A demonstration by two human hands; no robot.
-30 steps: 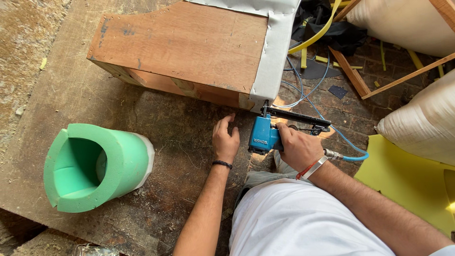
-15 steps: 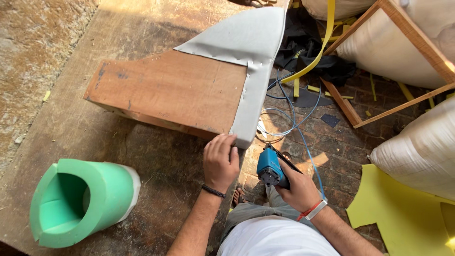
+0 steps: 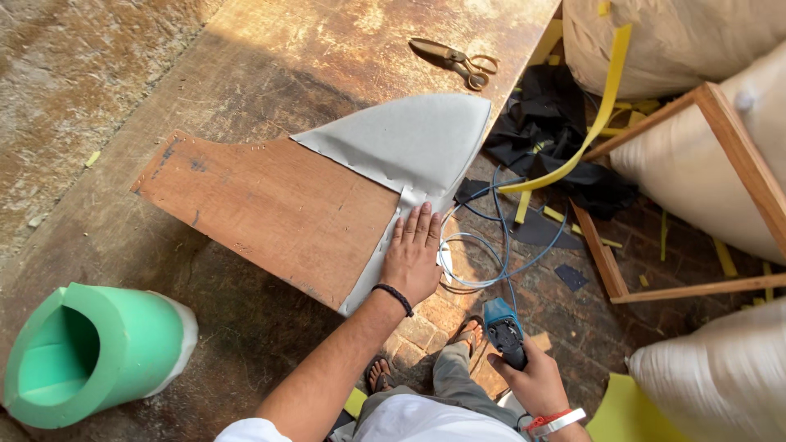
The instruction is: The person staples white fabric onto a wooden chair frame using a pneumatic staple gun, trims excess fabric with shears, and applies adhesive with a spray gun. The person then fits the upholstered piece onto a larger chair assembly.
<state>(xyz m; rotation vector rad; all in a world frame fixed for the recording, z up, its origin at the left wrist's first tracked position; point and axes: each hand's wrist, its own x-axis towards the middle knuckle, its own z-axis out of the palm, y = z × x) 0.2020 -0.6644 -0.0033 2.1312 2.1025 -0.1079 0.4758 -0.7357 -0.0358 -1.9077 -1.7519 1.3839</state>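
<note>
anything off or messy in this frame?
Mostly floor clutter: yellow strips and black scraps lie scattered beside the bench, and the blue hose loops loosely there. The grey fabric edge on the wooden panel looks ragged and uneven under the left hand. Nothing looks spilled.

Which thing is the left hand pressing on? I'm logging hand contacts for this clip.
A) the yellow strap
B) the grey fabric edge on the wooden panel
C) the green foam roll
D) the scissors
B: the left hand lies flat, fingers spread, on the grey fabric at the edge of the wooden panel, while the right hand holds a blue staple gun off the table.
</note>
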